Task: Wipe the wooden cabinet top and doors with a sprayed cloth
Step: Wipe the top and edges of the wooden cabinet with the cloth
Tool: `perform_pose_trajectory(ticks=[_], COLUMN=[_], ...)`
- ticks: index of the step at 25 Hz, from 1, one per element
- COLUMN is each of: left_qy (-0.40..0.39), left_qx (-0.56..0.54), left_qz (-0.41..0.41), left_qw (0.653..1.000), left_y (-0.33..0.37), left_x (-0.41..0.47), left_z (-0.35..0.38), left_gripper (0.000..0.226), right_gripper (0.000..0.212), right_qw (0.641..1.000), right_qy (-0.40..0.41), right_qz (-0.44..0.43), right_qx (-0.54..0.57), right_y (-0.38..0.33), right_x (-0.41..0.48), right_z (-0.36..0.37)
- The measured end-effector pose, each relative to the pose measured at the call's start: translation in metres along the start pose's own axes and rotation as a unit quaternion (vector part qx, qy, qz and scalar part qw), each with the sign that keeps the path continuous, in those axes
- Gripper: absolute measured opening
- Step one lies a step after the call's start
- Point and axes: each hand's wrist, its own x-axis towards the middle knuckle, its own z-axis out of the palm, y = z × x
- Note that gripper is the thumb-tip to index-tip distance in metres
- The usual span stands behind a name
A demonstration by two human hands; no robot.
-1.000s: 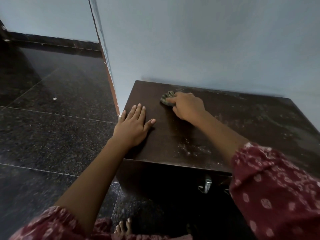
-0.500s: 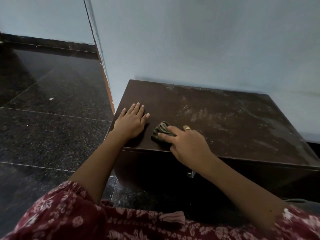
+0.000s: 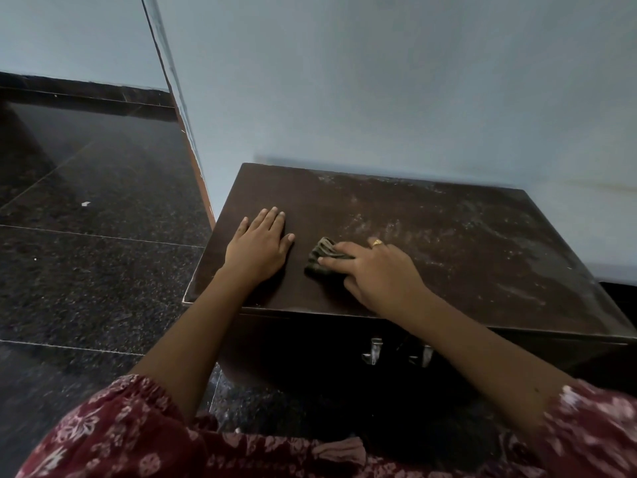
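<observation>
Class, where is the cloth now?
Head view: the cloth lies on the cabinet top, front left, under the right hand, beside the left hand.

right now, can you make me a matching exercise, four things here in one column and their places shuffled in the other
1 left hand
2 cloth
3 ring
4 metal handles

a under the fingers of the right hand
b flat on the cabinet top, near its left edge
c on the cabinet front, below the top
d on a finger of that hand

Pairs: 1-b, 2-a, 3-d, 4-c
</observation>
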Motion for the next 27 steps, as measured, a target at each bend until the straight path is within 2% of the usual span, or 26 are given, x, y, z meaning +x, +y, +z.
perform_pose_trajectory(ticks=[5, 11, 14, 20, 27], left_qy=[0.014, 0.026, 0.029, 0.013, 0.023], left_qx=[-0.003, 0.004, 0.009, 0.011, 0.023], left_qz=[0.009, 0.010, 0.011, 0.007, 0.022], left_qw=[1.000, 1.000, 0.999, 1.000, 0.999], left_y=[-0.002, -0.002, -0.003, -0.002, 0.010], left_x=[0.014, 0.020, 0.019, 0.019, 0.009], left_z=[-0.002, -0.001, 0.001, -0.002, -0.004], left_gripper=[0.056, 0.057, 0.057, 0.057, 0.053], right_gripper=[0.044, 0.034, 0.033, 0.035, 0.047], right_qw=[0.999, 0.991, 0.989, 0.987, 0.993], right_qy=[0.008, 0.005, 0.003, 0.005, 0.000], right_qz=[0.032, 0.112, 0.130, 0.151, 0.106], right_qx=[0.007, 0.072, 0.076, 0.051, 0.043], right_y=[0.020, 0.051, 0.061, 0.058, 0.024], right_x=[0.069, 0.178, 0.203, 0.185, 0.078], right_z=[0.003, 0.012, 0.007, 0.013, 0.007])
